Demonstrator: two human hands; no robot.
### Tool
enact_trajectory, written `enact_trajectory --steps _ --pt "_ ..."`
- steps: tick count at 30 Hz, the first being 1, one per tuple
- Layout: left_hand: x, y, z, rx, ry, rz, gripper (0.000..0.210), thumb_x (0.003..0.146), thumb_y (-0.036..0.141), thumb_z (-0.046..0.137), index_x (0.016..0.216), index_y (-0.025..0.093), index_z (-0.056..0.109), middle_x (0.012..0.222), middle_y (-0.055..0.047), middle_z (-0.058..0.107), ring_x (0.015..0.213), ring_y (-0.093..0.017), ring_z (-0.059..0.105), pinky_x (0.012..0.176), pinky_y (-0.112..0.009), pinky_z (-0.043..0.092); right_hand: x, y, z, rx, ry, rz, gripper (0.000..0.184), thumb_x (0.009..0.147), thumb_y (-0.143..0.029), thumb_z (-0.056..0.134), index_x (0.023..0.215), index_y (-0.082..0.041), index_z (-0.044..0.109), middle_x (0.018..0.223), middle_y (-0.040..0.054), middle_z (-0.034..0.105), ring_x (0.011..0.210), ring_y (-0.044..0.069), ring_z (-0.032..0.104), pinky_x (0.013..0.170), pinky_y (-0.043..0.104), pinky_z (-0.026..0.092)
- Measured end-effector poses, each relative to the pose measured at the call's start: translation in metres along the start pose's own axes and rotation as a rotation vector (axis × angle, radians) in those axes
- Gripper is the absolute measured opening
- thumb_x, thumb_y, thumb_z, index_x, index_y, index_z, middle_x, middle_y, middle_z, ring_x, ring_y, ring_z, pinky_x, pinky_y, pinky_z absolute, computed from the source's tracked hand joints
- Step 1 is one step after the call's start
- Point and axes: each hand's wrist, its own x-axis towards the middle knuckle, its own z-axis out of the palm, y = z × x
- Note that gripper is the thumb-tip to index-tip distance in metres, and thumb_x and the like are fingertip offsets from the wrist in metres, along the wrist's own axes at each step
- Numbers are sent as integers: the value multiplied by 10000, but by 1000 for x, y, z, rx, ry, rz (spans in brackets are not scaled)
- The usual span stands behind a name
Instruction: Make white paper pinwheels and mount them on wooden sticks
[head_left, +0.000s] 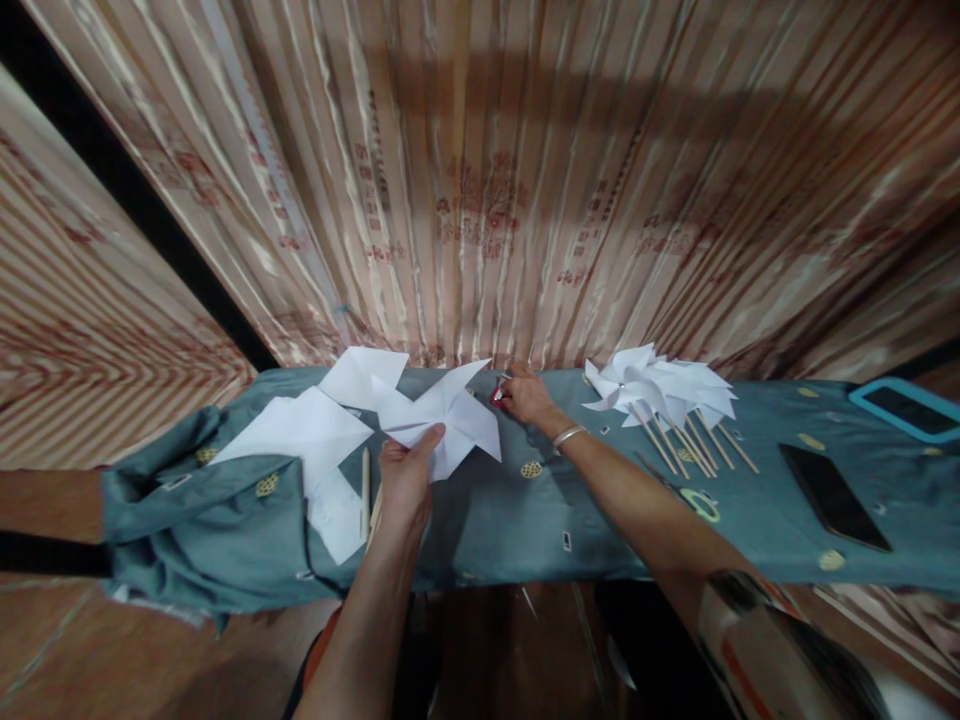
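Observation:
My left hand (409, 470) pinches a white paper pinwheel (457, 420), the thumb pressed at its middle where the folded blades meet. To the right of it, my right hand (529, 395) has its fingers closed at a small red object (496, 396) near the table's back edge; its kind is too small to make out. Left of the pinwheel lie several cut and partly folded white paper sheets (330, 425). Wooden sticks (365, 495) lie beside my left wrist, partly hidden by it.
Several finished white pinwheels (660, 385) on wooden sticks lie stacked at the right. Nearer are green-handled scissors (701, 504), a black phone (834, 497) and a blue-framed device (907, 408). A green cloth (487, 550) covers the narrow table, bunched at left. A patterned curtain (480, 200) hangs behind.

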Motion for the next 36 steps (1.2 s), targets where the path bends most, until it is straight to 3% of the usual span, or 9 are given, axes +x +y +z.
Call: enact_trajectory --steps 11,23,29,36 --pt "-3 1 0 -23 25 11 397 460 206 863 817 105 723 761 -69 756 690 -217 706 740 -352 547 4 -5 9 -40 13 5 263 856 -126 494 1017 -84 698 1237 199 605 1198 273 501 994 334 379" --pt "-10 -3 7 -70 -28 -24 434 479 198 857 878 125 704 830 -75 761 817 -249 719 826 -375 538 5 4 16 -33 52 -5 235 873 -192 519 980 -124 717 1312 171 565 1241 272 479 997 336 388" --pt "-15 -9 10 -64 -64 -44 472 492 219 863 928 138 702 859 -75 761 826 -246 718 821 -364 537 7 1 16 -35 49 5 219 860 -154 515 932 -113 718 1180 185 637 1157 279 532 958 343 417" --pt "-20 -15 17 -52 -99 -48 423 499 235 863 882 136 714 834 -71 761 813 -237 719 807 -353 539 8 4 26 -18 81 5 271 856 -123 484 1042 -126 681 1245 179 601 1228 287 471 967 378 423"
